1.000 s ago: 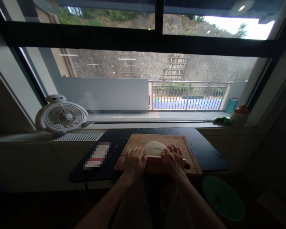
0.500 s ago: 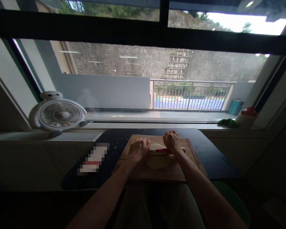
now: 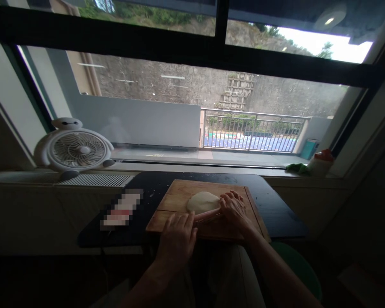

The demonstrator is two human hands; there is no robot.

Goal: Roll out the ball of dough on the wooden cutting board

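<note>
A wooden rolling pin [image 3: 207,216] lies at a slant across the near part of a cutting board [image 3: 175,194]. My left hand [image 3: 179,231] covers its left end, near the board's front edge. Over the other end, farther from me, is my right hand [image 3: 233,208], with its fingers curled over the pin. A flat, pale, roundish piece of dough [image 3: 202,202] rests on the board just beyond the pin. My right fingertips are beside the dough's right edge. Both palms and the pin's ends are hidden under the hands.
The board sits on a dark table [image 3: 279,214] with white specks. A blurred-out object [image 3: 122,209] lies at left. A white fan [image 3: 80,147] stands on the sill by the window. At right are a green cloth [image 3: 297,168] and a bottle [image 3: 320,164]. A green stool [image 3: 297,265] is below.
Both hands have drawn the rolling pin toward me, the left hand farther, so the pin is now slanted. The dough, partly covered by the pin before, now shows beyond it. The view has tilted slightly.
</note>
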